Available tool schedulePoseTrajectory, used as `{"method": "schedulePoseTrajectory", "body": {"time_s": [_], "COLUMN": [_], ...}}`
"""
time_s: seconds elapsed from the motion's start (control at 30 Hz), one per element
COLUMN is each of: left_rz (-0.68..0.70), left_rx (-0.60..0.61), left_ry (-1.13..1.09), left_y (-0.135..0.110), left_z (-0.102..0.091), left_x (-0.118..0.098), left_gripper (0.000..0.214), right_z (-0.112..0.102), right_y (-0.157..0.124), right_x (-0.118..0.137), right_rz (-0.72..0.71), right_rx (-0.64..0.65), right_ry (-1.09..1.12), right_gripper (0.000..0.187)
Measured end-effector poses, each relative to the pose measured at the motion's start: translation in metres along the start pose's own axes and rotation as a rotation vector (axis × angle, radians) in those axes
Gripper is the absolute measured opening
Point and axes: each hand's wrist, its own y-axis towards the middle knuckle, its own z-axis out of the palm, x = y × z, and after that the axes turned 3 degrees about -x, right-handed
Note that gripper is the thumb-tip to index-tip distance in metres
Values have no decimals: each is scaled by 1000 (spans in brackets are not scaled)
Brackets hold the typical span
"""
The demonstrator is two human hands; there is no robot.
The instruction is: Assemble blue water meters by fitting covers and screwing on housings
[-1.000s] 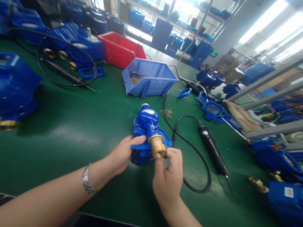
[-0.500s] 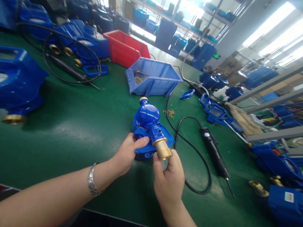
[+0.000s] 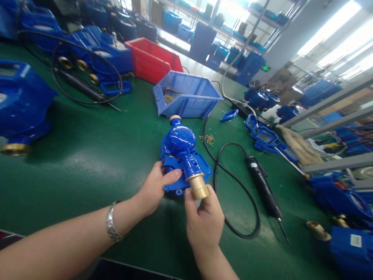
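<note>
Between my hands is a blue water meter (image 3: 181, 142) with a rounded body, a flat plastic housing under it and brass pipe ends. My left hand (image 3: 155, 186) grips the housing's left edge, thumb on top and the other fingers hidden beneath. At the near end, my right hand (image 3: 204, 221) is closed round the threaded brass pipe end (image 3: 199, 188), thumb on its left side. Beyond the meter lies a small heap of brass screws (image 3: 209, 140) on the green table (image 3: 116, 155). To the right rests a black electric screwdriver (image 3: 264, 186) with a looped cord.
A blue bin (image 3: 189, 103) with screws inside and a red bin (image 3: 153, 60) stand at the back. A second screwdriver (image 3: 84, 87) lies at the left, near more blue meters (image 3: 23, 101). Blue covers (image 3: 265, 136) and a brass fitting (image 3: 318, 231) lie on the right.
The view has shifted slightly, so the meter and both hands appear a little further left. My grip on the meter looks the same.
</note>
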Motion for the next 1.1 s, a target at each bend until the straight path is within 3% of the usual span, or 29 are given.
{"method": "schedulePoseTrajectory", "body": {"time_s": [0.17, 0.27, 0.37, 0.43, 0.47, 0.57, 0.67, 0.8, 0.97, 1.07, 1.1], "left_rz": [5, -4, -37, -78, -109, -218, -276, -352, -454, -509, -525], "left_rx": [-9, -18, 26, 81, 111, 196, 250, 331, 371, 353, 349], "left_ry": [-5, -12, 5, 36, 54, 108, 136, 158, 144, 148, 150], "left_y": [1, 2, -1, -5, -7, -12, -15, -19, -22, -21, -21], "left_z": [-2, -1, 0, 0, 0, -1, -2, -1, 2, 2, 3], "left_x": [1, 0, -4, -8, -9, -10, -7, -3, -3, -4, -5], "left_gripper": [57, 58, 57, 56, 55, 55, 59, 57, 56, 51, 49], "right_z": [1, -14, -42, -64, -75, -99, -107, -110, -140, -158, -161], "right_y": [-8, -1, 27, 53, 65, 94, 103, 101, 106, 112, 114], "right_x": [3, -8, -42, -75, -92, -135, -161, -170, -147, -107, -91], "right_rz": [91, 78, 104, 293, 361, 500, 629, 651, 496, 306, 174], "right_rx": [74, 89, -49, -76, -86, -69, -18, -21, -269, -413, -483], "right_ry": [207, 224, -77, -504, -602, -749, -768, -648, -349, 54, 316], "right_gripper": [6, 8, 12, 24, 31, 47, 51, 53, 65, 41, 28]}}
